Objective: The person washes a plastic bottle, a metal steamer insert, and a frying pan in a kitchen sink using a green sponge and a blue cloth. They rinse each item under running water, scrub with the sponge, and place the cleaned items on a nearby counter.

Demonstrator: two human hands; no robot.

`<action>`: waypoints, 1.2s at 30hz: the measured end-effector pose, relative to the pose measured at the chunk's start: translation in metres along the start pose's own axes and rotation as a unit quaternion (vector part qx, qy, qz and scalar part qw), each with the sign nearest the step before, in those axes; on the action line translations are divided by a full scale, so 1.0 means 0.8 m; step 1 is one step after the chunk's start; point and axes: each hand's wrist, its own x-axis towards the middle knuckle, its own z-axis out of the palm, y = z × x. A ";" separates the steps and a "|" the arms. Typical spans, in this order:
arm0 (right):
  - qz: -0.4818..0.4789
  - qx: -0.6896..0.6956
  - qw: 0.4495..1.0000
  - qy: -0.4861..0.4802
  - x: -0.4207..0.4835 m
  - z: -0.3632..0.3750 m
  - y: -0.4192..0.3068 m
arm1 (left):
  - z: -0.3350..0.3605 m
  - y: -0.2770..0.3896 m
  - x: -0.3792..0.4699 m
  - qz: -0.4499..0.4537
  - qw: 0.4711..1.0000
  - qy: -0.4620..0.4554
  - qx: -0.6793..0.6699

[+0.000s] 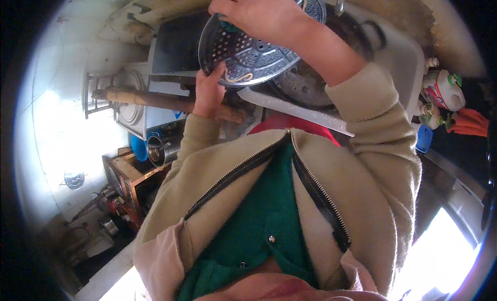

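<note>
A round perforated metal steamer tray [254, 62] with a wire loop near its edge is held tilted above the sink [404, 68]. Gripping its lower left rim is my left hand [209, 87], thumb on the inner face. My right hand [260, 13] lies over the upper part of the tray, fingers bent around a green scrubbing pad or cloth [231, 26], mostly hidden. Below the tray, inside the sink, rests a large dark pan [306, 87] with wet-looking contents; a black loop handle [376, 35] shows at the right.
A faucet [340, 3] hangs over the sink's far side. White bottles [444, 89] and orange rubber gloves [470, 122] are at the right. Leftward are a wooden beam [155, 99], a round lid [132, 95], a metal pot [157, 149] and a blue basin [139, 147].
</note>
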 end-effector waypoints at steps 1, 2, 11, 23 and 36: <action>-0.011 0.003 1.000 -0.009 0.001 -0.005 -0.006 | -0.004 0.002 0.000 0.014 0.997 0.001 -0.076; -0.022 0.009 1.000 -0.020 -0.002 -0.011 -0.009 | -0.005 0.006 0.002 -0.023 0.993 0.014 -0.119; -0.040 0.020 0.999 -0.007 -0.025 -0.052 -0.017 | 0.016 0.092 0.046 0.234 0.932 -0.112 0.255; 0.180 0.072 0.978 -0.075 -0.142 -0.104 0.024 | 0.103 0.100 0.058 0.221 0.906 -0.260 0.249; 0.537 0.305 0.778 0.115 -0.247 -0.057 0.079 | 0.074 0.093 0.036 0.067 0.992 -0.071 -0.076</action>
